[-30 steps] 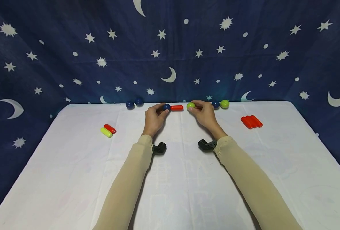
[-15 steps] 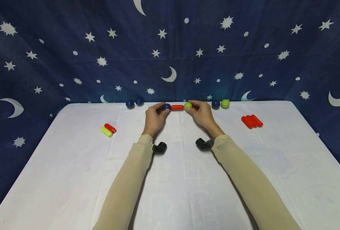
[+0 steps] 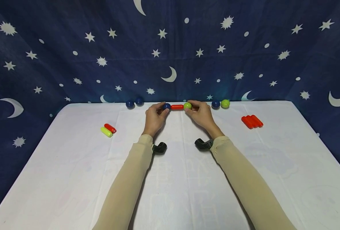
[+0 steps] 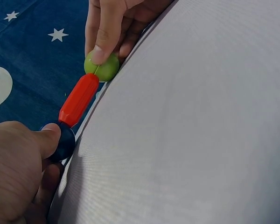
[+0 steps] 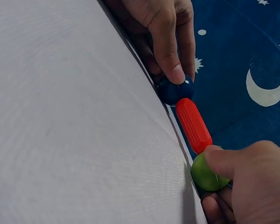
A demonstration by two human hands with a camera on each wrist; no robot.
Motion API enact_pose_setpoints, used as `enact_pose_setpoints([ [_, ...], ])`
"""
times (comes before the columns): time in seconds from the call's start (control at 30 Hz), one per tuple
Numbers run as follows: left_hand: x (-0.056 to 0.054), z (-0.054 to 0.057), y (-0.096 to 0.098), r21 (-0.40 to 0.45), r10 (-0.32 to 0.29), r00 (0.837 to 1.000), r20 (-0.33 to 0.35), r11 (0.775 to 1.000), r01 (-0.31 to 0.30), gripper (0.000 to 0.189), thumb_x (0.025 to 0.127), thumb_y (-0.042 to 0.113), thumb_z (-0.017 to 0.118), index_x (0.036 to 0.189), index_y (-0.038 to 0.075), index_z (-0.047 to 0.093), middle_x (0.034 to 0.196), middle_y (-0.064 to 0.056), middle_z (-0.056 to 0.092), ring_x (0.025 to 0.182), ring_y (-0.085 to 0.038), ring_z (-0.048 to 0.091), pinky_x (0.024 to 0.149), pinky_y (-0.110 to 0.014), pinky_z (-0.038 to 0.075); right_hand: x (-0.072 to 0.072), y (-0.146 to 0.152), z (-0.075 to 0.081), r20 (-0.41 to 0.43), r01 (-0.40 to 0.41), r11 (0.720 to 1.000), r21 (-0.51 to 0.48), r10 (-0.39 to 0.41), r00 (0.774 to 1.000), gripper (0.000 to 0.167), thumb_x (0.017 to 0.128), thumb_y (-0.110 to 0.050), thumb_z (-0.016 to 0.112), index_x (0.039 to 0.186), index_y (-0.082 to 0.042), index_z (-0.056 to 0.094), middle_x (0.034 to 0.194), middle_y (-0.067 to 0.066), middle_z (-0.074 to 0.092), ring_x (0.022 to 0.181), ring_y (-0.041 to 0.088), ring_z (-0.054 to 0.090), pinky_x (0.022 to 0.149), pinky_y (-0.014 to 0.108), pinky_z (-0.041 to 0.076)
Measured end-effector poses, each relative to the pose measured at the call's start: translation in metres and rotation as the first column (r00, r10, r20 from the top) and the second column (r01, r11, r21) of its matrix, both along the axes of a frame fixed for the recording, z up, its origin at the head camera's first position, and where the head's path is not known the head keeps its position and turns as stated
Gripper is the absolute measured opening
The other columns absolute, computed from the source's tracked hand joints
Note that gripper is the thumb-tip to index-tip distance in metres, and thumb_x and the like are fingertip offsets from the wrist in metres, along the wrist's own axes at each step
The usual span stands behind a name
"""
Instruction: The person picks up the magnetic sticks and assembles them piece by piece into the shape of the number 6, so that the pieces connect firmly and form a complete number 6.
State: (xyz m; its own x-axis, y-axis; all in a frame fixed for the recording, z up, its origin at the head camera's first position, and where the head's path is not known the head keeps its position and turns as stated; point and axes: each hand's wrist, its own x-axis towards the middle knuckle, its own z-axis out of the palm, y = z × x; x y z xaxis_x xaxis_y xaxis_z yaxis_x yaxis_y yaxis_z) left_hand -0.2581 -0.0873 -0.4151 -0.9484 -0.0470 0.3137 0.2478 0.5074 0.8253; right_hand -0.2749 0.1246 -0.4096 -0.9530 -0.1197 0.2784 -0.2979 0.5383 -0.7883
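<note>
1. Pinching one blue ball (image 4: 67,145) at the white table's (image 3: 184,179) far edge: left hand (image 3: 154,118).
2. Pinching one green ball (image 3: 188,105), thumb nearest: right hand (image 3: 203,115).
3. Red rod (image 3: 177,107), one, between the two, its ends meeting both balls.
4. Pair of blue balls (image 3: 130,104), left.
5. Another blue ball (image 3: 215,104) beside another green ball (image 3: 225,103), right.
6. Yellow-green rod (image 3: 106,132) alongside second red rod (image 3: 110,128), left; three red rods (image 3: 252,121), right.
</note>
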Motion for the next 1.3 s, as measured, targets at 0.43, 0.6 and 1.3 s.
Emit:
enact_pose_setpoints([
  [0.43,0.0004,0.0013,-0.0003,-0.003,-0.002,1.000,0.019,1.000,0.002,0.040,0.096,0.004,0.068,0.135,-0.003,0.062,0.120,-0.019,0.068,0.103,-0.027,0.065,0.092,-0.035,0.051,0.0001,-0.0018,-0.0046,-0.029,0.058,0.998,0.001,-0.058,0.998,0.041,0.092,-0.009,0.076,0.131,0.001,0.066,0.116,0.018,0.068,0.101,0.028,0.065,0.089,0.038,0.053],
  [0.6,0.0010,0.0015,-0.0003,-0.002,0.006,1.000,0.017,1.000,-0.006,0.037,0.096,0.004,0.068,0.132,-0.005,0.064,0.114,-0.018,0.070,0.098,-0.026,0.065,0.089,-0.036,0.051,-0.0002,-0.0022,-0.0057,-0.025,0.075,0.997,-0.019,-0.075,0.997,0.039,0.092,-0.009,0.076,0.128,0.003,0.066,0.113,0.017,0.070,0.100,0.026,0.065,0.089,0.036,0.053],
  [1.3,0.0012,-0.0001,0.0007,0.011,-0.004,1.000,0.008,1.000,0.004,0.039,0.095,0.003,0.066,0.133,-0.005,0.063,0.119,-0.019,0.070,0.100,-0.027,0.066,0.090,-0.035,0.052,0.0009,-0.0019,-0.0034,-0.004,0.074,0.997,-0.005,-0.074,0.997,0.040,0.093,-0.008,0.075,0.130,0.002,0.064,0.119,0.017,0.069,0.103,0.026,0.065,0.090,0.037,0.053],
])
